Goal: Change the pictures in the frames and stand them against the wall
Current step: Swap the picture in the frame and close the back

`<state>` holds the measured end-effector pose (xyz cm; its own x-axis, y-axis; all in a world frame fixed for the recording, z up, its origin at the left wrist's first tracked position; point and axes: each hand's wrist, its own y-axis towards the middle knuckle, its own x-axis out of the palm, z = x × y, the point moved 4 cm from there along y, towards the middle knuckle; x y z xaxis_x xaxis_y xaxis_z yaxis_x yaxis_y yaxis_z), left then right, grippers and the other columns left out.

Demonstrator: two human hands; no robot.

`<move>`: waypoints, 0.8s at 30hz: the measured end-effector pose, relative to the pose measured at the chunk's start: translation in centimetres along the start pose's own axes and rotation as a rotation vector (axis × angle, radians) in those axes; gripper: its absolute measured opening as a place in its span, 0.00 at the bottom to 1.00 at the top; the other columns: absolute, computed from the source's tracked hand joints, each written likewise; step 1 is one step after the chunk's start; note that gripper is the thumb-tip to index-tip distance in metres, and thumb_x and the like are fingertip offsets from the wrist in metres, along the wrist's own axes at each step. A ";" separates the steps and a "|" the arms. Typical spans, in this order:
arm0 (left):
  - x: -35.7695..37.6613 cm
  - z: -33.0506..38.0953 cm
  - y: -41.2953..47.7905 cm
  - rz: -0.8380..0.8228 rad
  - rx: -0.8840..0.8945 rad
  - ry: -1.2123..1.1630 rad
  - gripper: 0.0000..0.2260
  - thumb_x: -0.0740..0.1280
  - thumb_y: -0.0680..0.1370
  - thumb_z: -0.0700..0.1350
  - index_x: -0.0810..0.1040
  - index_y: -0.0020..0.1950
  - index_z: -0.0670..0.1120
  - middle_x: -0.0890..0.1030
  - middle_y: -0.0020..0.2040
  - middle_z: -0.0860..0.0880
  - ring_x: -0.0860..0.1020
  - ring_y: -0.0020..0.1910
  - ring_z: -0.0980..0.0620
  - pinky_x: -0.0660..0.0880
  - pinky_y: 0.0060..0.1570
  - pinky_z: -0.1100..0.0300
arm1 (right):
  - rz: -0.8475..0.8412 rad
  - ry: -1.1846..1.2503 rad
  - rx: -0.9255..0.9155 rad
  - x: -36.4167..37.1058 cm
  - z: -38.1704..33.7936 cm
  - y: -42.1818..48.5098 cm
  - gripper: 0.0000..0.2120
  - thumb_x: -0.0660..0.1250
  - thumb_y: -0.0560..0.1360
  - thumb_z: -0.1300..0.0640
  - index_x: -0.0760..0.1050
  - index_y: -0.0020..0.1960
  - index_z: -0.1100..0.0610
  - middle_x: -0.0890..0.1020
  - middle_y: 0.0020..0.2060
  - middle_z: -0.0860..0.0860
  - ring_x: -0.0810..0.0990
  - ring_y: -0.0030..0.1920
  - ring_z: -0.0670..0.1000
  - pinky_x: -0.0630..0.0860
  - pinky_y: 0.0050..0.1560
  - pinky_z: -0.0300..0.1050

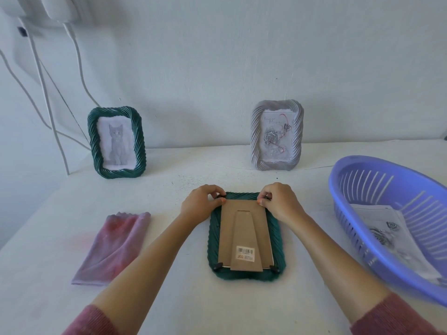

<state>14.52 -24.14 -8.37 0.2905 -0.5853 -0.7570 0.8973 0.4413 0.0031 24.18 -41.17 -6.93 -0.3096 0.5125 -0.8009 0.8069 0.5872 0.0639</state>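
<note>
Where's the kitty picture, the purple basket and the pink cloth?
kitty picture [117, 143]: head view, on the cat's body.
purple basket [377, 187]: head view, on its slatted inner wall.
pink cloth [113, 247]: head view, on the middle of the fabric.

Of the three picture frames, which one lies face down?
The green frame held by the left hand and right hand, cardboard back up. The cat frame and grey frame stand upright.

barcode sticker [245, 254] on cardboard backing [243, 223], red "200" on it, script on rose picture [275, 136] unreadable
</note>
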 end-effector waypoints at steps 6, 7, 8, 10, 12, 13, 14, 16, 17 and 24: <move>0.0 0.3 -0.1 -0.027 0.005 0.021 0.06 0.65 0.77 0.48 0.80 0.51 0.50 0.75 0.49 0.54 0.73 0.49 0.52 0.69 0.47 0.59 | 0.026 0.006 0.019 0.2 0.0 -0.2 0.05 0.66 0.73 0.65 0.81 0.45 0.63 0.75 0.37 0.49 0.73 0.42 0.49 0.67 0.38 0.38; 0.0 0.3 -0.2 -0.021 0.005 0.024 0.06 0.65 0.77 0.48 0.80 0.51 0.50 0.75 0.49 0.54 0.74 0.50 0.52 0.69 0.47 0.59 | 0.031 0.006 0.022 0.3 0.0 -0.2 0.06 0.65 0.74 0.66 0.81 0.45 0.63 0.75 0.36 0.49 0.73 0.42 0.49 0.66 0.35 0.36; 0.0 0.3 -0.3 -0.010 0.003 0.027 0.06 0.65 0.77 0.48 0.80 0.51 0.50 0.75 0.49 0.53 0.74 0.50 0.52 0.69 0.46 0.59 | 0.040 0.006 0.024 0.4 0.0 -0.3 0.06 0.64 0.74 0.66 0.81 0.45 0.63 0.76 0.37 0.50 0.74 0.41 0.49 0.65 0.34 0.35; 0.1 0.3 -0.6 0.028 -0.003 0.033 0.07 0.64 0.77 0.49 0.80 0.51 0.51 0.77 0.50 0.53 0.74 0.49 0.53 0.69 0.45 0.60 | 0.060 0.006 0.029 0.5 0.0 -0.5 0.07 0.64 0.73 0.67 0.81 0.44 0.63 0.79 0.41 0.52 0.76 0.42 0.51 0.67 0.37 0.38; 0.3 0.2 -1.3 0.069 -0.009 0.018 0.08 0.63 0.78 0.49 0.80 0.53 0.52 0.77 0.52 0.54 0.73 0.46 0.54 0.69 0.44 0.60 | 0.062 0.021 0.034 0.6 0.2 -0.6 0.07 0.64 0.73 0.66 0.81 0.43 0.62 0.82 0.45 0.56 0.78 0.44 0.53 0.68 0.41 0.40; 0.3 0.1 -1.8 0.091 -0.008 -0.019 0.08 0.63 0.78 0.49 0.79 0.55 0.52 0.77 0.52 0.54 0.73 0.44 0.55 0.69 0.43 0.60 | 0.057 0.039 0.038 0.5 0.2 -0.8 0.07 0.64 0.74 0.65 0.81 0.44 0.61 0.82 0.46 0.56 0.78 0.44 0.52 0.68 0.42 0.40; 0.3 0.0 -2.4 0.117 -0.010 -0.080 0.09 0.64 0.78 0.48 0.78 0.57 0.52 0.78 0.52 0.53 0.72 0.40 0.55 0.70 0.42 0.60 | 0.050 0.065 0.047 0.3 0.2 -1.0 0.07 0.64 0.74 0.64 0.81 0.46 0.60 0.83 0.47 0.56 0.77 0.45 0.51 0.68 0.42 0.40; 0.0 -0.1 -3.6 0.165 -0.041 -0.180 0.11 0.65 0.77 0.46 0.77 0.59 0.50 0.78 0.49 0.50 0.71 0.36 0.57 0.70 0.37 0.63 | 0.057 0.148 0.082 -0.4 0.4 -1.6 0.08 0.65 0.75 0.61 0.81 0.51 0.57 0.82 0.48 0.55 0.77 0.47 0.51 0.71 0.47 0.41; -0.1 -0.2 -4.2 0.167 -0.066 -0.186 0.11 0.65 0.77 0.45 0.77 0.58 0.49 0.78 0.48 0.50 0.71 0.35 0.57 0.70 0.37 0.63 | 0.077 0.180 0.105 -0.8 0.5 -2.0 0.09 0.65 0.75 0.59 0.80 0.53 0.55 0.81 0.47 0.55 0.78 0.49 0.52 0.72 0.49 0.42; 0.1 0.5 -6.6 0.114 -0.161 -0.066 0.10 0.63 0.78 0.40 0.80 0.57 0.44 0.80 0.48 0.46 0.73 0.44 0.53 0.69 0.43 0.61 | 0.045 0.186 0.225 -0.3 1.2 -7.1 0.12 0.67 0.71 0.65 0.80 0.53 0.58 0.77 0.42 0.54 0.75 0.44 0.51 0.70 0.45 0.39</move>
<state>8.79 -27.46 -8.15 0.4133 -0.5660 -0.7133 0.7942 0.6073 -0.0217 19.14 -46.24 -7.90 -0.3413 0.6533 -0.6758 0.9067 0.4185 -0.0534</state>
